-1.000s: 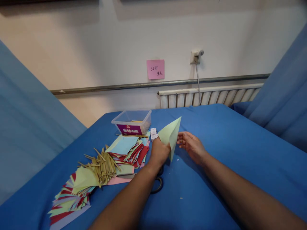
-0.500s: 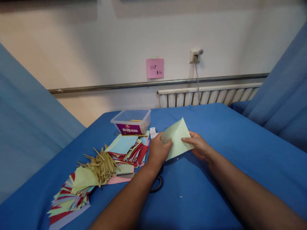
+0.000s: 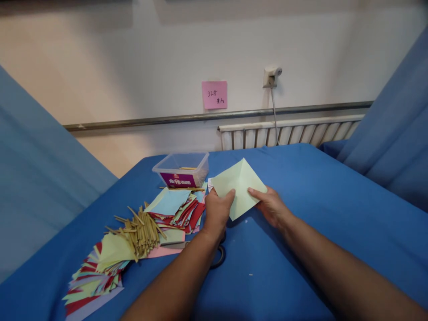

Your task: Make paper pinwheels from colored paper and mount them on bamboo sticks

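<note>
A pale green square of paper point(image 3: 242, 178) is held up over the blue-covered table, one corner pointing away from me and a crease running down its middle. My left hand point(image 3: 218, 208) pinches its left side, thumb on top. At the right corner, my right hand point(image 3: 271, 206) grips it between thumb and fingers; the fingers behind are hidden by the paper. Black-handled scissors point(image 3: 219, 256) lie partly under my left forearm, blade pointing left. Left of my hand rests a stack of coloured paper squares point(image 3: 174, 203).
A heap of short straw-coloured sticks point(image 3: 143, 232) lies beside fanned folded papers point(image 3: 96, 276) on the left. Behind stands a clear plastic box point(image 3: 182, 169) with a purple label. A pink note point(image 3: 214, 95), a socket point(image 3: 271, 77) and a radiator point(image 3: 287, 132) are at the wall.
The green paper has turned and opened flatter, its far corner shifting left, so both halves show around the crease. My two hands still hold it, the right one slightly further left.
</note>
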Demonstrator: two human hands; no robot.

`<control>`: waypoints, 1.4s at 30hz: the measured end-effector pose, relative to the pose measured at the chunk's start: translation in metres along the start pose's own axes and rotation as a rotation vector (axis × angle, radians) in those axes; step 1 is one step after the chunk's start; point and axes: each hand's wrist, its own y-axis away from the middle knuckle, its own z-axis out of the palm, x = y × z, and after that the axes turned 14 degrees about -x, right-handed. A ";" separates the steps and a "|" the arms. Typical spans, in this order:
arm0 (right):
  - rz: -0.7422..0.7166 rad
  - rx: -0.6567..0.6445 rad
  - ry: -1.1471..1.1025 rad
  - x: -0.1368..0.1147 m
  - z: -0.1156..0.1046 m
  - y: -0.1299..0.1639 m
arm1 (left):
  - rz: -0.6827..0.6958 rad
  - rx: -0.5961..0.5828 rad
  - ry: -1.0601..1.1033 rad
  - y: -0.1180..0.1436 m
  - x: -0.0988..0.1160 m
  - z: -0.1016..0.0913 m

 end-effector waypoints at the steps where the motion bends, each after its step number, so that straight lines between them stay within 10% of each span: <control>1: -0.015 0.037 0.088 -0.004 -0.004 -0.001 | 0.004 0.001 -0.088 0.001 0.003 0.000; 11: 0.142 -0.112 0.290 -0.043 -0.029 0.002 | -0.005 -0.120 -0.378 0.009 0.013 0.005; 19: 0.258 -0.180 0.320 -0.043 -0.040 0.002 | -0.058 -0.339 0.201 -0.005 0.014 -0.010; 27: 0.244 -0.155 0.373 -0.054 -0.051 0.002 | 0.289 -0.560 -0.524 -0.013 0.021 -0.036; 42: 0.309 -0.207 0.502 -0.055 -0.047 0.005 | 0.476 -0.672 -0.928 -0.005 0.027 -0.034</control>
